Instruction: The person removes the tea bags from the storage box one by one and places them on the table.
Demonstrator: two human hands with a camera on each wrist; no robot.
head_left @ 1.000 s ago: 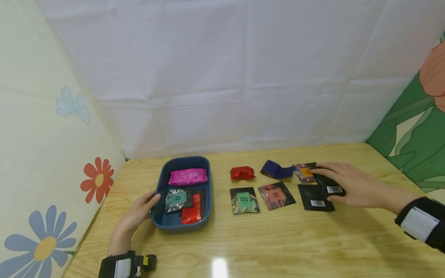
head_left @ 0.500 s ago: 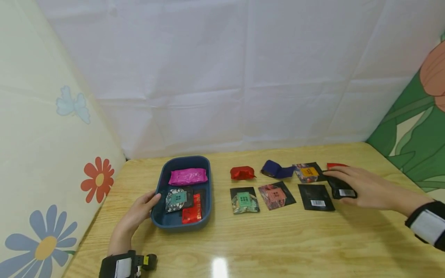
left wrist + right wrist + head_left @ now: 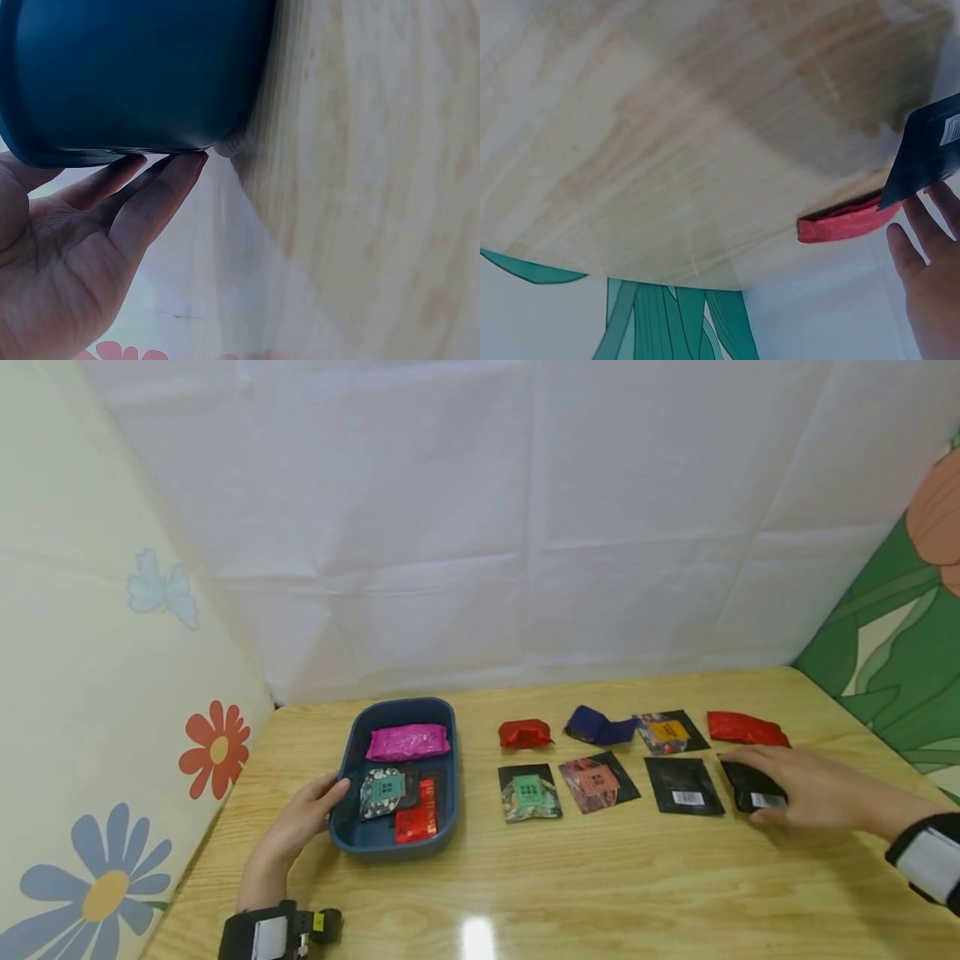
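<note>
At the left of the head view my left hand (image 3: 296, 818) holds the side of a dark blue plastic container (image 3: 393, 853), thumb at its rim. The left wrist view shows fingers (image 3: 154, 199) against the container's outer wall. Inside lie a shiny pink packet (image 3: 408, 742), a patterned sachet with a green label (image 3: 382, 792) and a red and black sachet (image 3: 417, 817). On the right, my right hand (image 3: 817, 792) grips a black sachet (image 3: 748, 783) with a white barcode label. In the right wrist view this sachet (image 3: 922, 157) is tilted, with fingertips at its edge.
Beside the right hand lie a red packet (image 3: 746, 728) and a flat black sachet (image 3: 684, 785). Further left are a yellow-label sachet (image 3: 670, 732), a pink-label sachet (image 3: 597, 782), a green-label sachet (image 3: 528, 792), a purple packet (image 3: 592, 725) and a small red packet (image 3: 525, 733).
My right hand has carried the black sachet rightward, off the flat black and yellow-label sachets. The red packet behind it has come into full view. The left hand stays at the container.
</note>
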